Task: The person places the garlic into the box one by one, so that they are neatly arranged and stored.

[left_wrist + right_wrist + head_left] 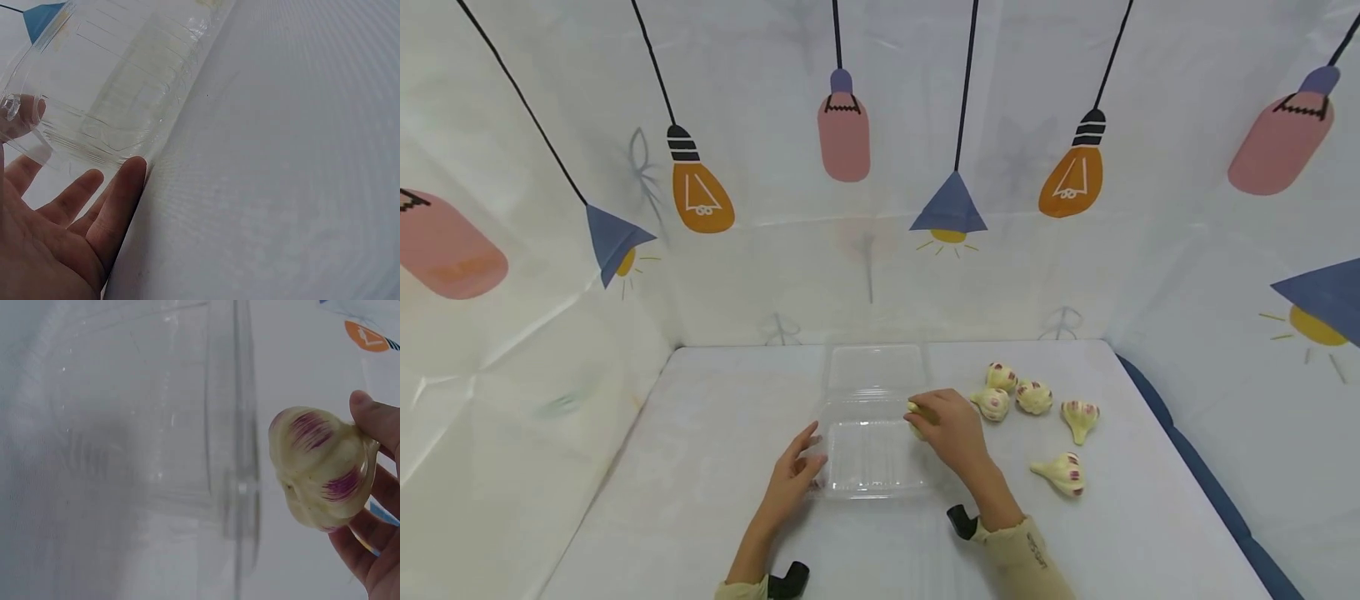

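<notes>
In the right wrist view my right hand [381, 487] pinches a cream garlic bulb [322, 465] with purple streaks, thumb and fingers at its stem end. The head view has this right hand [951, 429] at the right side of a clear plastic clamshell box [880, 492], with the bulb mostly hidden under the fingers. At the box's left side is my left hand [793, 471], its fingers loosely spread. Up close, the left hand's fingertips [132, 167] are right at the wall of the clear box [119, 81]. The box stands with its lid [876, 367] folded back.
Several more garlic bulbs lie right of the box, among them one bulb [1063, 475] nearest the front and another bulb [1080, 419] farther right. A white sheet covers the table [700, 500]. Behind it hangs a lamp-patterned curtain [760, 275].
</notes>
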### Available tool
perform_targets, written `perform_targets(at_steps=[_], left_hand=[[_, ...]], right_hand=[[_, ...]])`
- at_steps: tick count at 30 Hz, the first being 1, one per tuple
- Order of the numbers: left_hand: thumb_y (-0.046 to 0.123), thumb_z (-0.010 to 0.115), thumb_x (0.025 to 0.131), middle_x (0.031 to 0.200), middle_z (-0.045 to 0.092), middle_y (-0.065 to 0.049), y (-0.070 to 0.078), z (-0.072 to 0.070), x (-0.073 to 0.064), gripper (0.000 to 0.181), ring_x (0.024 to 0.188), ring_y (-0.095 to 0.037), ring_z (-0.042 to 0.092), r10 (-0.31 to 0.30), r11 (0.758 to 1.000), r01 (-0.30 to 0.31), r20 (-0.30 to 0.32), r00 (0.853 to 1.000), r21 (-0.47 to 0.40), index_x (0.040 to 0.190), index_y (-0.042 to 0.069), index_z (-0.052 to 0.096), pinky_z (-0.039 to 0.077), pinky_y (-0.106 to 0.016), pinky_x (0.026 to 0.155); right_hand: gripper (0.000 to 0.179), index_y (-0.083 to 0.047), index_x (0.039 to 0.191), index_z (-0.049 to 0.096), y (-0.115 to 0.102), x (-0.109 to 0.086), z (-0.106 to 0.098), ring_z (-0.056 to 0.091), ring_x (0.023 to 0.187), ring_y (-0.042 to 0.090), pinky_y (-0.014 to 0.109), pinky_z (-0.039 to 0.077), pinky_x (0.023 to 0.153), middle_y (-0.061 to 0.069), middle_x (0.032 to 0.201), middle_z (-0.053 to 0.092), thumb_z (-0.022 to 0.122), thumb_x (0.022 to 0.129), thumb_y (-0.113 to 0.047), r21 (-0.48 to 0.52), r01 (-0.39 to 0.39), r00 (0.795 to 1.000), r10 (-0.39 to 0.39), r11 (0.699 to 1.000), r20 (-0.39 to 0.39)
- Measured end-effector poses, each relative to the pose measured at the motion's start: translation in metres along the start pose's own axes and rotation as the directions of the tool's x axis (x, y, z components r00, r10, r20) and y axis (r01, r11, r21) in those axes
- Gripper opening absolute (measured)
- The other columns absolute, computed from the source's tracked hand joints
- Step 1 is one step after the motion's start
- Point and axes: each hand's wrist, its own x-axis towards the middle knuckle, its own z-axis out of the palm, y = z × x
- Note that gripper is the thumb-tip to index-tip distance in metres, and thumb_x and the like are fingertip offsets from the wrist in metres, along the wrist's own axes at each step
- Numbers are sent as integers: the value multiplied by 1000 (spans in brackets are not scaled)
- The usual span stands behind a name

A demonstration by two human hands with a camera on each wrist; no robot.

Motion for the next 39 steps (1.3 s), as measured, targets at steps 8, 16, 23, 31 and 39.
perform_targets(at_steps=[8, 16, 23, 31, 39], left_hand=[[1, 60, 95, 130, 49, -34, 3, 0, 0, 55, 88, -42, 62, 0, 1000, 0, -5, 1000, 5, 145, -3, 39, 53, -32, 60], [2, 59, 96, 131, 48, -34, 5, -1, 0, 56, 91, -43, 62, -28, 1000, 28, 9, 1000, -2, 147, -2, 37, 53, -37, 62], [1, 58, 96, 131, 48, -34, 5, -1, 0, 55, 95, -45, 61, -28, 999, 29, 18, 999, -14, 146, -3, 37, 54, -35, 63], [1, 58, 96, 131, 48, -32, 1, -1, 0, 55, 96, -42, 61, -35, 999, 36, 14, 999, -15, 147, -1, 37, 53, -33, 62], [2, 58, 96, 130, 48, -34, -2, -2, 2, 56, 93, -43, 61, -15, 1000, 16, 35, 999, -12, 146, -4, 35, 53, -34, 62]], right_hand=[[24, -15, 98, 77, -9, 6, 16, 62, 92, 12, 34, 51, 76, -6, 92, 71, 84, 77, -24, 57, -43, 998, 41, 997, 46], [24, -13, 97, 77, -13, 8, 29, 63, 89, 13, 34, 51, 76, -5, 93, 70, 84, 76, -23, 134, -68, 996, 60, 989, 61], [23, -10, 92, 78, -15, 5, 45, 55, 77, 11, 30, 46, 68, -5, 82, 60, 86, 74, -23, 175, -87, 996, 81, 981, 41], [23, -8, 93, 78, -22, 5, 61, 47, 59, 4, 22, 41, 53, -12, 67, 54, 85, 74, -19, 287, -134, 991, 122, 948, 61], [20, -9, 93, 78, -28, 6, 75, 52, 62, 4, 22, 44, 55, -9, 71, 62, 84, 76, -18, 335, -147, 988, 122, 931, 95]])
